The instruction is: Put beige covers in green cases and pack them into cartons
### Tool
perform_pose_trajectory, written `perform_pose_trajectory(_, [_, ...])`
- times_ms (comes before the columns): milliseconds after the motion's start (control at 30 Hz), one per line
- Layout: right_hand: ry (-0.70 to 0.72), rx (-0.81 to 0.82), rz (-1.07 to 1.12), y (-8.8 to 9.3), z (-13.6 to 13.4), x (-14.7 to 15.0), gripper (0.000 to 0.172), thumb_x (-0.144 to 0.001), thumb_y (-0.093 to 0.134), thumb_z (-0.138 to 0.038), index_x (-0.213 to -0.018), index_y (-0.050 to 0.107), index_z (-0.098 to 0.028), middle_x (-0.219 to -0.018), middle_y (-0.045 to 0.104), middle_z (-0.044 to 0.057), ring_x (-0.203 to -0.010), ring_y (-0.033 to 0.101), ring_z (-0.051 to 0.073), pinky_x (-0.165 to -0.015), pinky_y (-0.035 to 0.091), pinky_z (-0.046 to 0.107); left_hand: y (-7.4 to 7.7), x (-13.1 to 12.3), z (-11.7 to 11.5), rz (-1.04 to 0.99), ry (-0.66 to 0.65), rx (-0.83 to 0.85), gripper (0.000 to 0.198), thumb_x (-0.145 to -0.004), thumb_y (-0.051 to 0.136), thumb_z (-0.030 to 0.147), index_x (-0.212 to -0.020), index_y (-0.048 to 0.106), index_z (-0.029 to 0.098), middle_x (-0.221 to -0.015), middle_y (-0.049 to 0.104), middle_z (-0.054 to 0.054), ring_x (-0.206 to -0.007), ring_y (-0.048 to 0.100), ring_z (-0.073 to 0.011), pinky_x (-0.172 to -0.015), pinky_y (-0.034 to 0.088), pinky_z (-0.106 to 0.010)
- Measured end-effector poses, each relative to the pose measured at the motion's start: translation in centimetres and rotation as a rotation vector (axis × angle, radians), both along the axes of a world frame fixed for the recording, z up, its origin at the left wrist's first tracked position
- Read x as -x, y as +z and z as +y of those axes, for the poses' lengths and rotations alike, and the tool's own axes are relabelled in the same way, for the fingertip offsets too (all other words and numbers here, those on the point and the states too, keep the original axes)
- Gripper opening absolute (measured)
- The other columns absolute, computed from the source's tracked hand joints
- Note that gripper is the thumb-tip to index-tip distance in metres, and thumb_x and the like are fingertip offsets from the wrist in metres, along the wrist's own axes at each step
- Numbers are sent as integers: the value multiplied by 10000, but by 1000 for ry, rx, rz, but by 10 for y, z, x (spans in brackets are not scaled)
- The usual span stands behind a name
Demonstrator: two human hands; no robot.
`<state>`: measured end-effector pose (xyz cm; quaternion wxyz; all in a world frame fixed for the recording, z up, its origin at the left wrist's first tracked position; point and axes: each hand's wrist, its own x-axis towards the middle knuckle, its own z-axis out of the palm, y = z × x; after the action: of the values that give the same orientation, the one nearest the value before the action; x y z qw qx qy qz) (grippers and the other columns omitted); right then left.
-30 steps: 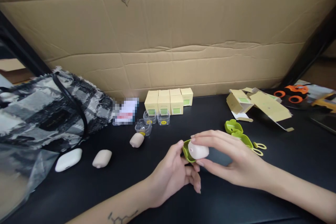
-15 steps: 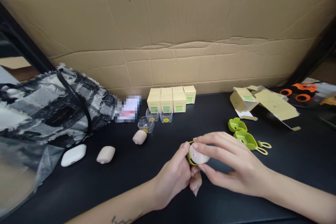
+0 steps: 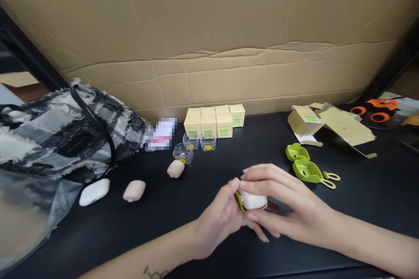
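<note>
My left hand (image 3: 222,209) has its fingers closed around a green case cover (image 3: 241,202), thumb at its upper edge. Over it, my right hand (image 3: 291,205) grips a pale pink rounded case (image 3: 254,201) between thumb and fingers. The pink case lies against the green cover, which shows along its left side and lower edge; the rest is hidden by the hands. Two more pink cases, one at the left (image 3: 134,191) and one nearer the middle (image 3: 176,168), lie on the table beside a white case (image 3: 94,192).
Small yellow boxes (image 3: 208,122) stand at the back, clear plastic shells (image 3: 183,153) before them. To the right lie an open green cover (image 3: 307,171), torn yellow packaging (image 3: 347,124) and orange-handled scissors (image 3: 379,116). A plaid bag (image 3: 68,135) sits left.
The pink case has turned and sits lower against the green cover, whose lower edge now shows. My left fingers have spread out below it. The view has shifted slightly.
</note>
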<state>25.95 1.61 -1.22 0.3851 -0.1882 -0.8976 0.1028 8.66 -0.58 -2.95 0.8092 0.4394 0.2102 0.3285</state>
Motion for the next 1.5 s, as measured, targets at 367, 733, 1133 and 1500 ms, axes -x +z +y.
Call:
perform_pose_trajectory(367, [-27,167,68,-1,-4,10,224,-803,615,-127,-1005,562,-209,-947,687,71,-874,649,184,-731,535,299,7,0,-1,4,23,136,288,-776,374,413,-827,505,162,-711,567,-28,-616,562,-194,-707,398,-372])
perform_pose_trajectory(733, [-77,79,-78,1,-5,14,210,-758,589,-110,-930,522,-210,-881,651,43,-770,575,190,-637,491,323,5,3,0,-34,126,260,117,-693,479,240,-789,421,208,-769,522,30,-786,522,-158,-756,374,-313])
perform_pose_trajectory(1133, [32,477,-98,5,7,-4,645,-737,765,-302,-1288,432,-262,-1235,571,77,-1106,588,218,-867,535,320,2,4,3,-85,58,148,291,-762,392,356,-978,445,168,-806,646,-58,-760,626,-266,-791,366,-417])
perform_pose_trajectory(1500, [44,538,358,4,16,-6,423,-669,691,-74,-997,472,-228,-1208,589,115,-1059,628,225,-871,525,374,35,29,27,757,287,-756,328,-929,372,405,-1147,495,194,-914,624,-71,-856,599,-220,-779,463,-367])
